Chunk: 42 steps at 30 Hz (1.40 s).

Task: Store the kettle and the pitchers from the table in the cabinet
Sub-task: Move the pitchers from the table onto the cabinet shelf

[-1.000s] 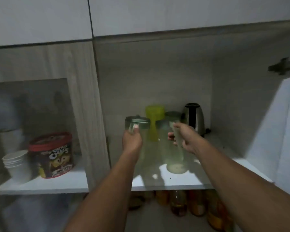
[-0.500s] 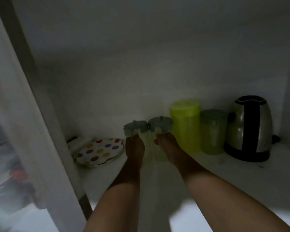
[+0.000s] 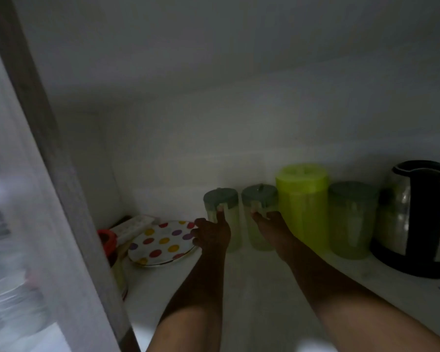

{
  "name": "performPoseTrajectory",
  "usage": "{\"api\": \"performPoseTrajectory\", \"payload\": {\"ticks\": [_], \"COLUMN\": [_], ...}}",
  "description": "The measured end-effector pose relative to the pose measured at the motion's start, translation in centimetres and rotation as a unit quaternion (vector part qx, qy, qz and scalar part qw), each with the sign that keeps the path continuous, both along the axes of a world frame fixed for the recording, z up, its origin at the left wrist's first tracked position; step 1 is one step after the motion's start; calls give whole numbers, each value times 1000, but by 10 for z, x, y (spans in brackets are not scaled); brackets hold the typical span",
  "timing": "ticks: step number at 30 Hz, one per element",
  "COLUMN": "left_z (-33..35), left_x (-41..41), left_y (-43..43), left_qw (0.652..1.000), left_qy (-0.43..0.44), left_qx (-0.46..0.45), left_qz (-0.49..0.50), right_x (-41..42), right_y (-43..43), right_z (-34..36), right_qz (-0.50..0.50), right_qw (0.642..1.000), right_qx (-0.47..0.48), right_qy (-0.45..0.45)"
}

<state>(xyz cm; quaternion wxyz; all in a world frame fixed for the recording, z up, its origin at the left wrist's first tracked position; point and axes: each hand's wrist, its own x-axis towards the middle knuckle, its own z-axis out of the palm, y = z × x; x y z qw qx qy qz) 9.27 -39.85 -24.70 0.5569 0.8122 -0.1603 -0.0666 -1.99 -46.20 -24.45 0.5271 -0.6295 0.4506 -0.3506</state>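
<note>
Reaching deep into the dim cabinet, both forearms run up from the bottom of the view to the row of containers on the white shelf (image 3: pixel 264 295). The left hand (image 3: pixel 212 235) is wrapped around the handle side of the leftmost small pitcher (image 3: pixel 222 214), thumb pointing up its wall; the right hand (image 3: pixel 272 224) grips the second small pitcher (image 3: pixel 259 212) the same way. Both pitchers stand upright on the shelf, so they appear set down but not yet released. Beyond the right hand, the tall lime pitcher (image 3: pixel 302 204), a grey-lidded pitcher (image 3: pixel 351 219) and the steel kettle (image 3: pixel 417 214) are lined up against the back wall, each just beside the next. A polka-dot plate (image 3: pixel 160 242) lies to the left of the left hand. Judging from this, storage looks nearly complete: letting go and withdrawing remain, though the table is out of view, so anything left there cannot be told
</note>
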Motion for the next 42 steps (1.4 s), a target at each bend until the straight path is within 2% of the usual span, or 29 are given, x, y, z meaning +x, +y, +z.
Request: {"api": "performPoseTrajectory", "payload": {"ticks": [2, 3, 6, 9, 12, 14, 17, 21, 24, 29, 35, 38, 42], "left_z": [9, 10, 5, 14, 34, 48, 56, 64, 70, 77, 54, 25, -25], "left_x": [-16, -21, -29, -43, -68, -86, -108, -122, -106, -31, 70, 110, 160], "left_y": [16, 21, 37, 66, 111, 149, 210, 305, 386, 537, 732, 830, 943], "left_qw": [1000, 1000, 995, 982, 958, 956, 945, 924, 915, 956, 993, 994, 973], "left_qy": [-9, -9, 3, -8, -32, -20, -3, 19, 27, 14, 35, 64, 70], "left_qx": [-7, -6, 67, 47, 75, 71, 51, 39, 57, 75, 77, 82, 90], "left_qz": [24, 5, -80, -183, -274, -285, -322, -380, -399, -284, -82, 38, 199], "right_x": [-8, -11, -26, -44, -65, -79, -99, -112, -91, -2, 136, 205, 290], "right_y": [6, 9, 28, 56, 100, 132, 187, 275, 345, 477, 634, 712, 807], "right_z": [1, 0, 6, 16, 34, 42, 47, 54, 62, 72, 52, 19, -39], "right_qz": [-6, -9, -27, -26, -12, -32, -52, -40, -6, 117, 300, 391, 493], "right_qw": [1000, 999, 998, 994, 994, 992, 994, 995, 995, 988, 950, 918, 870], "right_qx": [8, 12, -2, -43, -63, -82, -94, -97, -93, -92, -86, -64, -19], "right_qy": [26, 35, 64, 97, 85, 90, 33, -5, -19, -28, -25, -12, 24]}}
